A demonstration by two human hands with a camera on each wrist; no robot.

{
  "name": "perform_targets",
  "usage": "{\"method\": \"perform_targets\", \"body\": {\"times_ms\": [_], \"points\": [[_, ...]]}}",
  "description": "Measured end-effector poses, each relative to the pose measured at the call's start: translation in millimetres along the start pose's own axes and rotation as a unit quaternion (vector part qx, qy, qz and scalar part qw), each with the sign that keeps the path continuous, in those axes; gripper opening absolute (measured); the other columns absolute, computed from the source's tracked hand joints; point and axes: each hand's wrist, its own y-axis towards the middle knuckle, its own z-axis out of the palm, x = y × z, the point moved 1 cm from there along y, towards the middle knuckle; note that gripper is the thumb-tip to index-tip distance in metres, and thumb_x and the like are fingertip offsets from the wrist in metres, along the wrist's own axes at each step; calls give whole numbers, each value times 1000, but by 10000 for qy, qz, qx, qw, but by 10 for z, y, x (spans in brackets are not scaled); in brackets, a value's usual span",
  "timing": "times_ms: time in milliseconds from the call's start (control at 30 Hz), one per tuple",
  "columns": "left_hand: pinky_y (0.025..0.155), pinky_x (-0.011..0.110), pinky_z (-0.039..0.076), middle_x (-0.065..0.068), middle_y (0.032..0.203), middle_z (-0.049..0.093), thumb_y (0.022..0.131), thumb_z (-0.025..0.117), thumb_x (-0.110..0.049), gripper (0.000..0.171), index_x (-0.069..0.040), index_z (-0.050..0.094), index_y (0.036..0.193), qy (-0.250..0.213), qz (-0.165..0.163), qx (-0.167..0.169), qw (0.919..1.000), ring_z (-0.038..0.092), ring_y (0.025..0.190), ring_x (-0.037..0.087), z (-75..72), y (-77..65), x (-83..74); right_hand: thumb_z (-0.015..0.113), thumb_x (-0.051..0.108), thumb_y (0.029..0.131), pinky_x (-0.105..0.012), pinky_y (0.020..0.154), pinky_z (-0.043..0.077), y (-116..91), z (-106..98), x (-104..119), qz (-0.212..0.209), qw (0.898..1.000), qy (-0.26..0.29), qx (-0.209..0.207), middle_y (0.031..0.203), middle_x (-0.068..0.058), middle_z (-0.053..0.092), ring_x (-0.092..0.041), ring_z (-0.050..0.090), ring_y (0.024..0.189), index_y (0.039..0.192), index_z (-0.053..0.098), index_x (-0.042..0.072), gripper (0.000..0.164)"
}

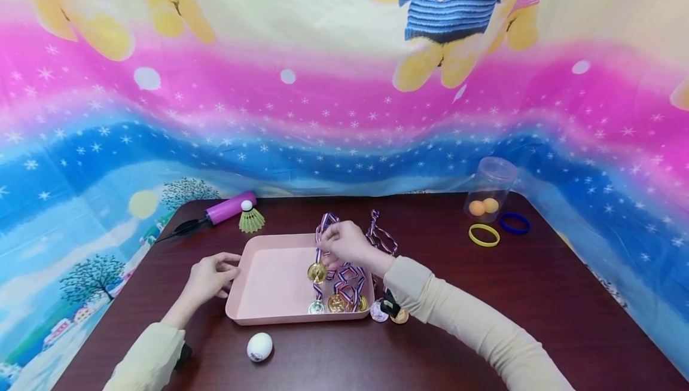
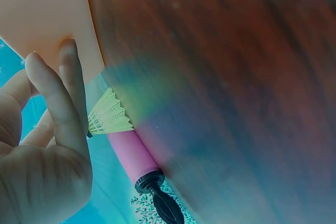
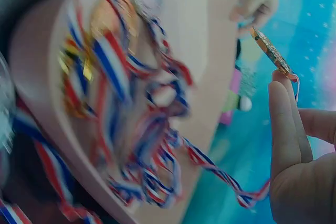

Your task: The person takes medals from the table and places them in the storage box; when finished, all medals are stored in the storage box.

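My right hand (image 1: 347, 243) pinches the striped ribbon of a gold medal (image 1: 317, 272), which hangs over a pink tray (image 1: 271, 283). In the right wrist view this medal (image 3: 272, 52) shows nearly edge-on beside the fingertips. Beneath, on the tray's right side, lie a silver medal (image 1: 316, 307), a gold medal (image 1: 337, 303) and others among tangled red, white and blue ribbons (image 3: 152, 140). My left hand (image 1: 210, 277) touches the tray's left wall; its extended fingers (image 2: 55, 93) lie against the outer side in the left wrist view.
Outside the tray's right edge lie a silver medal (image 1: 379, 311) and a gold one (image 1: 399, 316). A white ball (image 1: 260, 347) sits in front. Behind are a shuttlecock (image 1: 251, 219) and pink pump (image 1: 231, 207). A clear jar (image 1: 497, 179) with orange balls stands near yellow (image 1: 484, 235) and blue (image 1: 515, 223) bands.
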Motion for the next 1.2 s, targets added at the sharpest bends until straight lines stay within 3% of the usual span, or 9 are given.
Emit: {"method": "perform_targets", "body": {"times_ms": [200,467,667,1200], "points": [[50,32,57,14,88,71,88,61,-9,36,3,59,122,-17,17,-14,10000,66,59,15,2,6,7,60,0,89,-36,55,59,-38,198,-176,19,9999,94,137,72,-18,67,-16,66,54,87,57,-6,7],[50,32,57,14,89,71,89,61,-10,36,3,59,122,-42,14,1,10000,66,60,16,-3,6,0,64,-1,85,-28,50,57,-76,399,-332,-277,9991,-318,75,71,-18,69,-17,66,53,81,58,-4,8],[50,32,57,13,89,72,89,62,-10,36,3,58,123,-59,31,22,10000,66,60,16,-4,2,-1,63,-4,85,-30,50,58,-104,537,-401,117,9994,228,252,70,-16,67,-23,68,55,81,55,-4,8],[50,31,57,13,88,72,89,61,-10,36,3,58,123,-50,60,28,10000,66,60,15,-5,-6,-8,63,-9,83,-30,46,56,-116,643,-446,-14,9999,-9,101,66,-20,66,-30,68,54,78,56,-6,9]]}}
